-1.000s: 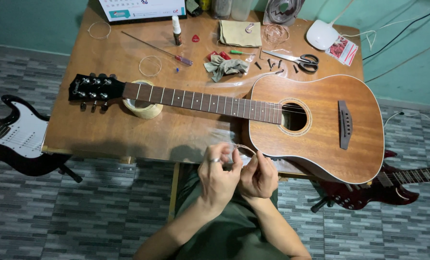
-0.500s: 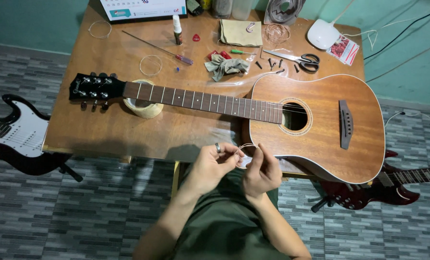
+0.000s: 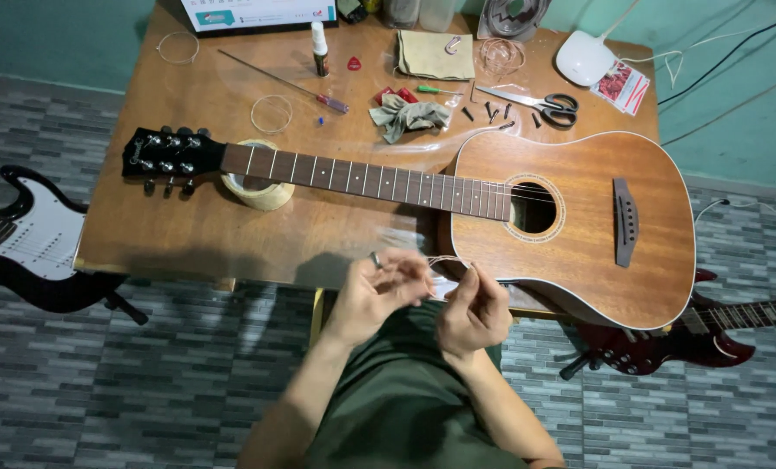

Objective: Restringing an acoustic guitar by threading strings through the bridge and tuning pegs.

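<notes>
Both hands at near table edge: left hand [image 3: 379, 291] and right hand [image 3: 473, 311] pinch a thin coiled guitar string [image 3: 447, 260], just near the acoustic guitar [image 3: 579, 217]. Uncoil slowly, avoid kinks, keep tension even.
</notes>
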